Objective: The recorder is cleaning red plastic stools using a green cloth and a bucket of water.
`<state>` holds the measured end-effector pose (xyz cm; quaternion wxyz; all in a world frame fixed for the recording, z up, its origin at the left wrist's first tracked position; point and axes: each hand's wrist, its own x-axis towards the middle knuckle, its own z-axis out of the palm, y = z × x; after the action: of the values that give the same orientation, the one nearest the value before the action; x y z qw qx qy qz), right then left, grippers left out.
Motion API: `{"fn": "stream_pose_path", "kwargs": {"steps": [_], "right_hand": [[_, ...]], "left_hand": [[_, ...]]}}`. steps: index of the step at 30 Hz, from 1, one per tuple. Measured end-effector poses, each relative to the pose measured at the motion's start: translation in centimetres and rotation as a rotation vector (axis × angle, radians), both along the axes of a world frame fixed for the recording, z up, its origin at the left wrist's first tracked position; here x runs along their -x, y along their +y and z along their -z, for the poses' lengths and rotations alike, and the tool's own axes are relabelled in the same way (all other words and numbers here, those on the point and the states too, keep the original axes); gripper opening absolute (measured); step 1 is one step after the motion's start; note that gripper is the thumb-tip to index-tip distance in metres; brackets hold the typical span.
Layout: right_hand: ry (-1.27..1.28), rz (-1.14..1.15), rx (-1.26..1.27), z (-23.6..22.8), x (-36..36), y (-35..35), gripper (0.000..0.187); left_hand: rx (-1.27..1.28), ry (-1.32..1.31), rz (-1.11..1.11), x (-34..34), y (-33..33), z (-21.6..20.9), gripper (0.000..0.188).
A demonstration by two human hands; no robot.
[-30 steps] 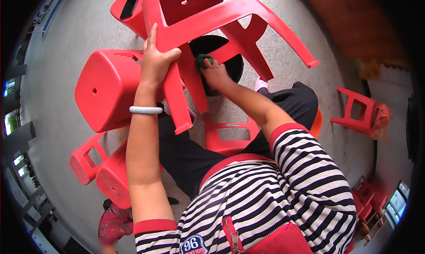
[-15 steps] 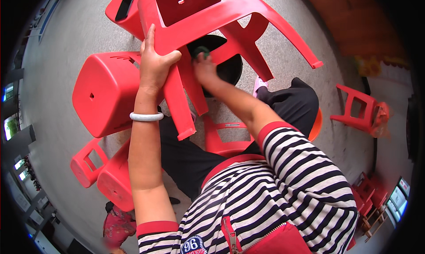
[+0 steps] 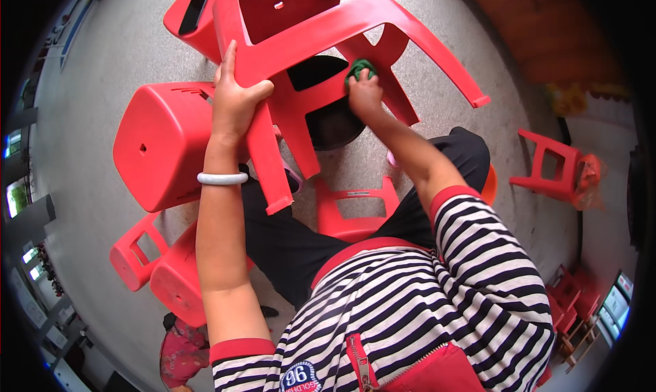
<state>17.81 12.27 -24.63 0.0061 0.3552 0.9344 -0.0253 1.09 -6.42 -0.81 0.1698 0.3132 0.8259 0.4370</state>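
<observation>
A red plastic stool is held tipped in front of me, its legs toward me and to the right. My left hand, with a pale bangle on the wrist, grips one leg near its upper end; some fingers are hidden behind the plastic. Inside the stool frame, my right hand presses a bunched green cloth against the far crossbar, near where it meets another leg. Beneath the stool, a black basin shows partly through the gaps.
Another red stool lies on its side at my left. A dark phone rests on a red stool seat at the back left. More stools lie lower left, and one stands at right with an orange bag. Another person is at lower left.
My right hand has slid the green cloth rightward along the crossbar, from the near-left leg toward the far-right one. The held stool has shifted slightly left; my left hand keeps its grip.
</observation>
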Motion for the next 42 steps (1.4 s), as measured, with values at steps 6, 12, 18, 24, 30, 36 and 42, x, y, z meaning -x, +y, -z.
{"fn": "stream_pose_path", "kwargs": {"steps": [6,12,18,24,30,36,42], "right_hand": [[0.001,-0.250,0.083,-0.1,2.4,-10.1,0.033],[-0.026,-0.387,0.100,-0.5,-0.4,-3.3,0.032],[0.101,-0.019,0.104,-0.5,-1.6,-2.1,0.027],[0.110,-0.255,0.468,-1.7,1.5,-13.1,0.029],[0.254,-0.137,0.478,-2.3,-0.2,-19.7,0.048],[0.036,-0.073,0.227,-1.6,1.0,-21.7,0.047],[0.102,0.021,0.269,-0.5,0.5,-21.8,0.038]], "left_hand": [[0.036,0.041,-0.010,0.2,0.6,0.5,0.097],[-0.066,-0.228,-0.023,0.6,-0.9,0.4,0.102],[-0.026,-0.083,-0.015,0.8,-0.4,0.6,0.100],[-0.046,-0.168,-0.054,1.4,-0.9,1.4,0.104],[-0.158,-0.221,-0.048,0.3,-0.4,1.2,0.105],[-0.477,-0.543,-0.102,2.1,-0.9,4.4,0.076],[-0.571,-0.808,-0.180,0.2,-2.7,11.5,0.049]]}}
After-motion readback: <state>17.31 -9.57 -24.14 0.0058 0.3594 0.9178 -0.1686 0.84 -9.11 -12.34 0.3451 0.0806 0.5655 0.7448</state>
